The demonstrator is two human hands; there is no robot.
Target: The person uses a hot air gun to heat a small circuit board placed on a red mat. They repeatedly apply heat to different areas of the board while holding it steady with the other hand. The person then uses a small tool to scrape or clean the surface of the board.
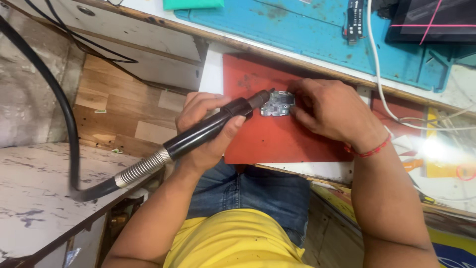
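Your left hand [208, 124] grips black hot-air wand [208, 130], nozzle at 9 o'clock of small grey circuit board [277, 104]; right hand [329, 113] fingers pin it on red mat [270, 134].

Hot-air handpiece [198, 133]: black cylindrical barrel, ribbed metal spring collar at the rear, thick black hose trailing off behind. Gripped in the left hand [208, 126], tilted low, narrow nozzle tip just beside the board's left edge. Circuit board [277, 104]: small, grey-silver, irregular outline, crowded with tiny components, lying flat on the red mat [277, 141] on the worktop. Right hand [332, 111] fingertips rest on the board's right side, pinning it.
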